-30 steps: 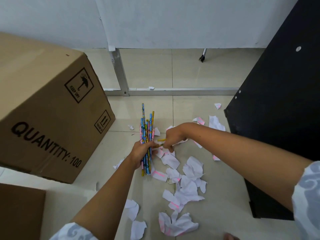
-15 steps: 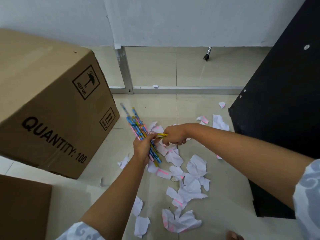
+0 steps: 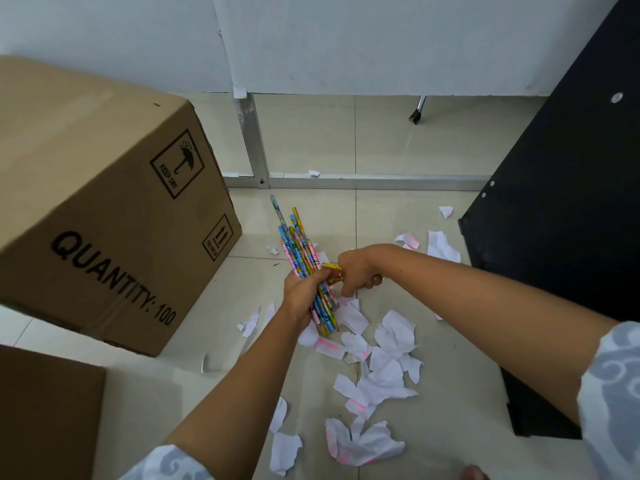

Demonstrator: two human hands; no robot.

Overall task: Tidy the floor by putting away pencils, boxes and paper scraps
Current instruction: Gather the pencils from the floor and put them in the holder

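Left hand point(image 3: 300, 295) grips a bundle of pencils point(image 3: 302, 258) round its middle, bundle tilted, upper ends pointing toward the far wall, lower ends above the scraps. Exact pencil count unreadable; they overlap, roughly ten, patterned blue, pink and yellow. Right hand point(image 3: 353, 270) just beside the left, fingers curled round one yellow pencil point(image 3: 331, 266) whose end touches the bundle; most of that pencil is hidden inside the fist. Paper scraps point(image 3: 384, 372) litter the tiled floor point(image 3: 450, 393) beneath and in front of the hands: white, some with pink marks, well over a dozen, several overlapping so no firm count. One small scrap point(image 3: 314, 173) lies apart against the metal rail point(image 3: 381, 181). Two boxes: a large box point(image 3: 104, 209) at left printed "QUANTITY: 100" and "KEEP DRY", its left side cut off; a second box point(image 3: 45, 414) at the lower left corner, only one part showing. Black panel point(image 3: 561, 220) at right, cut off by the frame.
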